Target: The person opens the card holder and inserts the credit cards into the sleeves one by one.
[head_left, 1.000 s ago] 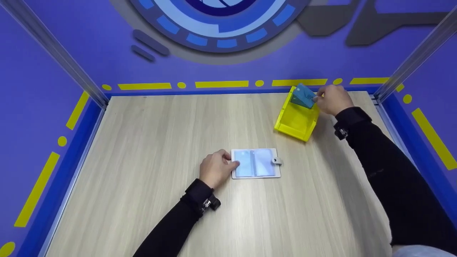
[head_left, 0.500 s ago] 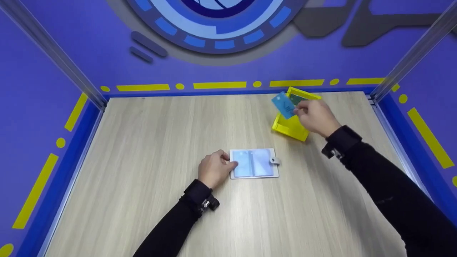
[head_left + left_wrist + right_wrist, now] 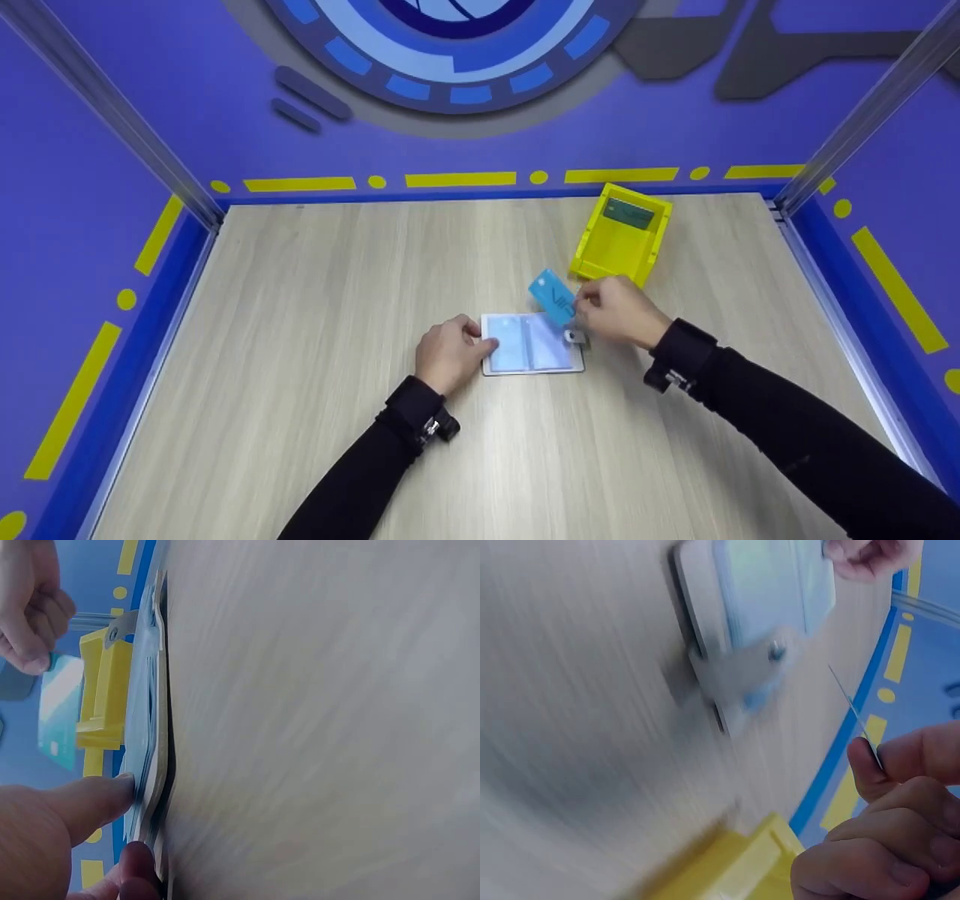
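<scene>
A: Right hand [image 3: 621, 311], quick?
B: It's pinching the blue card [image 3: 553, 296]; thumb and index finger are gripping one edge, the other fingers are curling inward.

A: Where's that card sitting?
B: It's hanging tilted above the table [image 3: 300, 337], off the right hand's 9 o'clock side. In the head view its lower end is overlapping the 1 o'clock edge of the card holder [image 3: 532, 344]; both wrist views are showing it raised clear of that. Dark lettering is showing, partly hiding behind the fingers.

A: Left hand [image 3: 450, 352]?
B: It's grasping the holder at 9 o'clock. Thumb is pressing on top, a finger is bracing at the edge below, as the left wrist view is showing.

A: Holder state?
B: It's lying open on the table, two clear pockets facing up, spine running 12 to 6. The snap strap [image 3: 574, 337] is sticking out at 3 o'clock, blurring in the right wrist view.

A: Anything else?
B: Yellow bin [image 3: 611, 255] is standing at the holder's 1 o'clock, near, not touching. A dark card [image 3: 630, 213] is resting inside, at the bin's 12 o'clock end. The purple-blue wall [image 3: 450, 150] is rising at the table's 12 o'clock. Black sleeves [image 3: 780, 420] are covering both arms.
</scene>
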### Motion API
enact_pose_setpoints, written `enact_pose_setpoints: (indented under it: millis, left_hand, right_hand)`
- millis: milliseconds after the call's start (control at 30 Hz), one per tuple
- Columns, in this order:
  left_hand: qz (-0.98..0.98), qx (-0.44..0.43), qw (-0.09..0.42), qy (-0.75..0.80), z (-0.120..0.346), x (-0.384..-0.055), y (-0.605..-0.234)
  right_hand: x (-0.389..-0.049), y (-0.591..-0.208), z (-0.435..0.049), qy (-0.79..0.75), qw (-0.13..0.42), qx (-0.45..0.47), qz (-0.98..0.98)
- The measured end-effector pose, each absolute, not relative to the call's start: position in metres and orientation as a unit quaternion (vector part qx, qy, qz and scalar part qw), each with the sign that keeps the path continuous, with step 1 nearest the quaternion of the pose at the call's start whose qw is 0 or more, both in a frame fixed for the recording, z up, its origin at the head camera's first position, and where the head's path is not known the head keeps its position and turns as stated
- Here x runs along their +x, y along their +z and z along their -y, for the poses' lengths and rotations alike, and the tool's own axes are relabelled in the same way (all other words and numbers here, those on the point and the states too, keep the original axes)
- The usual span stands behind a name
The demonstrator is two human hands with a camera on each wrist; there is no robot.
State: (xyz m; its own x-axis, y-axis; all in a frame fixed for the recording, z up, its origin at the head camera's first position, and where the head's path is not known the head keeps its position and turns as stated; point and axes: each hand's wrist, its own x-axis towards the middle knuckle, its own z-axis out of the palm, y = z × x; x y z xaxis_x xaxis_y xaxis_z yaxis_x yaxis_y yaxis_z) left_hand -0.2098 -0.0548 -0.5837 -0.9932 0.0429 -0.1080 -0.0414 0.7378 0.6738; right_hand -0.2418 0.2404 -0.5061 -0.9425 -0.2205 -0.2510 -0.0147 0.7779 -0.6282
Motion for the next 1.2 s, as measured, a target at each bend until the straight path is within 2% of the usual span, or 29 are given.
enact_pose_setpoints:
  millis: [100, 367, 1200]
  left_hand:
    - [-0.931, -0.001, 0.059, 0.36, 0.055, -0.21, -0.583]
    - [-0.932, -0.001, 0.055, 0.359, 0.055, -0.209, -0.583]
    - [-0.931, -0.002, 0.057, 0.361, 0.055, -0.208, -0.582]
  right_hand:
    - [-0.235, -0.516, -0.236, -0.325, 0.182, -0.06, -0.926]
    - [-0.229, -0.533, -0.229, -0.318, 0.194, -0.07, -0.925]
    - [-0.224, -0.538, -0.221, -0.304, 0.224, -0.087, -0.922]
